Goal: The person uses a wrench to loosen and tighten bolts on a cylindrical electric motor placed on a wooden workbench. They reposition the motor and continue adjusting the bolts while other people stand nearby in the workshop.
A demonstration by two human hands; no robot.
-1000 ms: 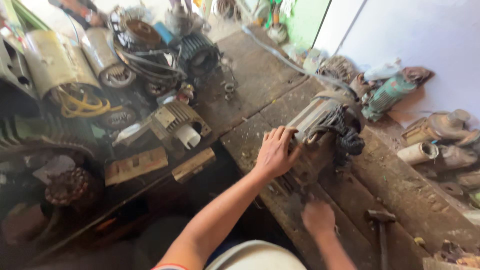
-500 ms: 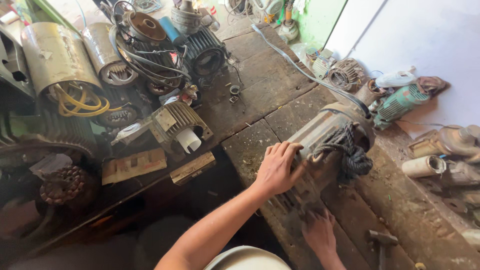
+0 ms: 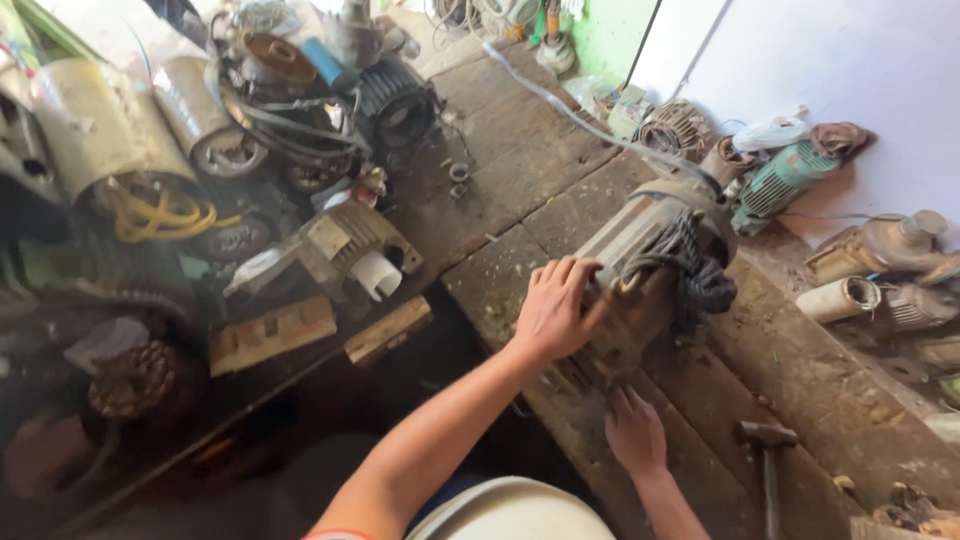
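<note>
1. Two bare hands work on a grimy electric motor [image 3: 645, 265] lying on its side on a worn wooden workbench [image 3: 520, 180], seen from above through a head-worn camera.
2. Left hand [image 3: 555, 310] — arm stretched in from the lower left — lies over the near flank of the motor casing, fingers spread and curled against the metal, pressing on it rather than wrapped around it.
3. Right hand [image 3: 635, 432] sits lower, at the near end of the motor, fingers extended and touching the underside; whether it grips anything there cannot be told.
4. Dark, tangled winding wires [image 3: 695, 270] spill from the far open end of the motor.
5. Compared with half a second ago, the left hand has slid a little along the casing and its fingers have opened flatter — the motor itself lies in much the same spot and angle.
6. To the right of the right hand, a hammer [image 3: 768, 460] rests on the bench, well apart from the motor.
7. Beyond the motor, against the white wall, lies a green power tool [image 3: 785, 180].
8. Left of the bench, a smaller grey motor [image 3: 345, 250] with a white stub sits among other motor parts, and yellow cable [image 3: 160, 215] coils nearby.
</note>
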